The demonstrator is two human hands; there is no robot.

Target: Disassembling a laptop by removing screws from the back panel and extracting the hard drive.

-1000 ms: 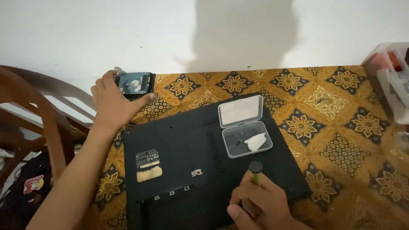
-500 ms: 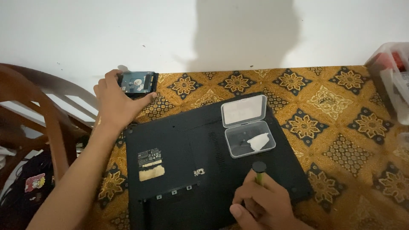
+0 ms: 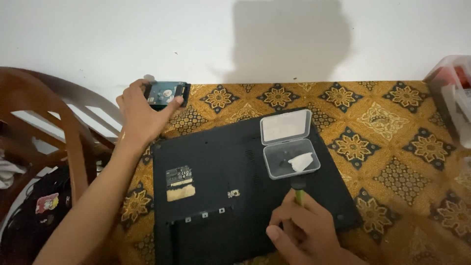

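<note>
At the far left of the frame stands a dark brown wooden chair, with a black bag low beside it. Just right of the chair, in the upper left, the left hand stretches out, its fingers curled over a small rectangular hard drive with a blue-grey top that lies on the orange patterned cloth by the white wall. In the centre lies an upturned black laptop. On its upper right part sits a clear plastic hinged box, lid open, with a white scrap inside. Below it, at the bottom centre, the right hand is closed around a green-handled screwdriver, whose dark end points at the box.
</note>
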